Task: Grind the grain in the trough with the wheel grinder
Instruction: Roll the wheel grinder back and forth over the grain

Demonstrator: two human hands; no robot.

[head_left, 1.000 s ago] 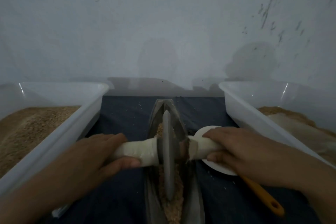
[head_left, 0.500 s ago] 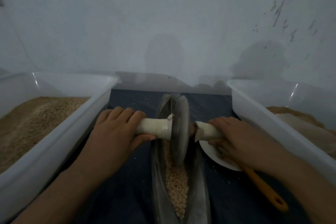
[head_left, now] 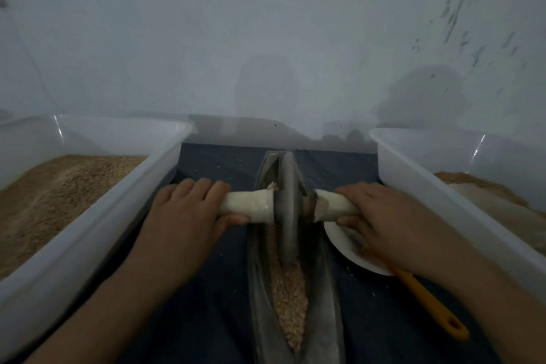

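- Head view: metal trough lies lengthwise down the middle of a dark blue cloth on the table, its far tip toward the wall.
- Grain fills the groove in the near half of the trough, crushed and pale brown.
- Wheel grinder stands upright on edge in the far half of the trough, its white handle sticking out to both sides.
- Left hand: grip curled round the left end of the handle, thumb underneath.
- Right hand: grip wrapped round the right end, fingers over the top.
- White dish with an orange-handled tool sits just right of the trough, partly under the right hand.
- Left tub along the left edge holds brown grain; right tub along the right edge holds a paler heap.
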